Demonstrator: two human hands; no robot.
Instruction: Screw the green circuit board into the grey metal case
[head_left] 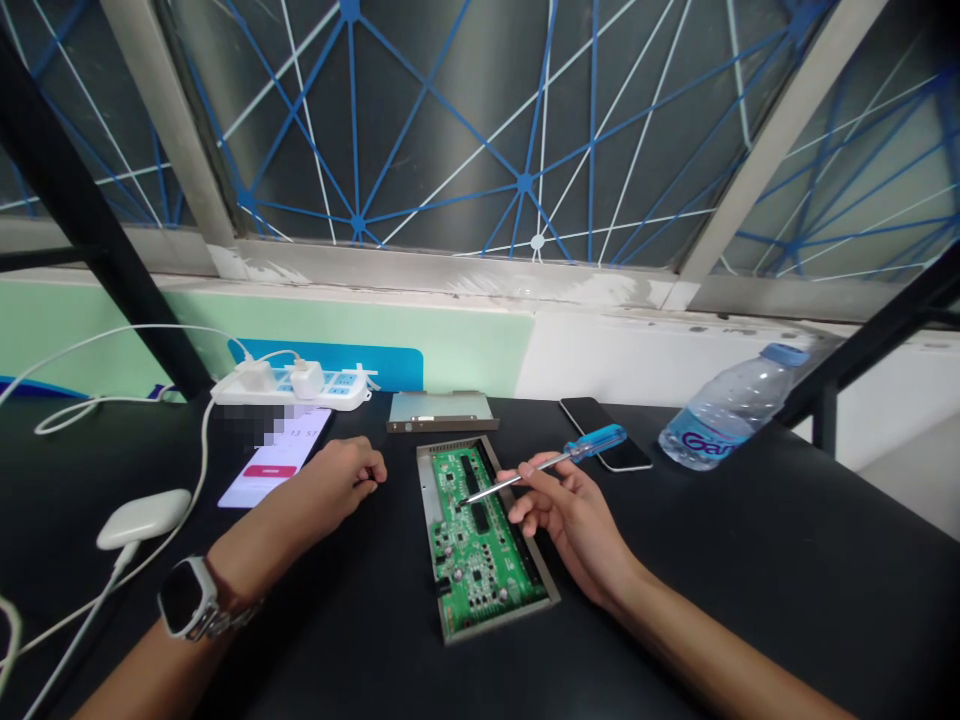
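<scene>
My right hand (566,515) holds a screwdriver (592,443) with a clear blue handle and a long metal shaft. The shaft slants down to the left, its tip over a green circuit board (491,570); whether it touches cannot be told. That board sits in a shallow metal tray (499,628) on the black table. To the left of the tray, my left hand (352,475) rests with curled fingers, apart from the board, nothing visible in it. A metal cover plate (442,411) lies just behind the tray.
Behind my left hand is a lit phone (281,460), with a white power strip (330,385) and cables beyond. A white charger-like block (142,518) lies left. At right are a dark phone (607,435) and a tilted-looking water bottle (731,410). Black frame posts flank the table (750,560).
</scene>
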